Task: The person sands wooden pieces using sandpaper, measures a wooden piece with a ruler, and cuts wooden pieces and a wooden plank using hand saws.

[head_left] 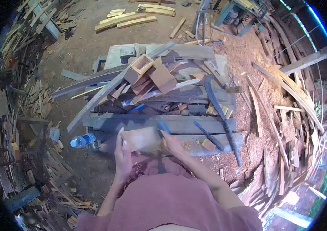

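A light-coloured wooden block (pixel 142 139) is held in front of my body, over the near edge of the workbench. My left hand (pixel 123 150) grips its left end, fingers up along the side. At its right end, my right hand (pixel 170 142) has its fingers closed on the block. Just behind the block's right corner lies a blue object (pixel 163 126), partly blurred. To the right on the planks are a chisel-like tool with a dark handle (pixel 209 136) and a small yellowish block (pixel 208 145).
A water bottle (pixel 82 141) lies left of my left hand. Wood offcuts and an open wooden box (pixel 142 64) are piled on the bench (pixel 105 121). A long curved dark tool (pixel 221 115) lies at right. Planks (pixel 121 22) rest on the floor beyond.
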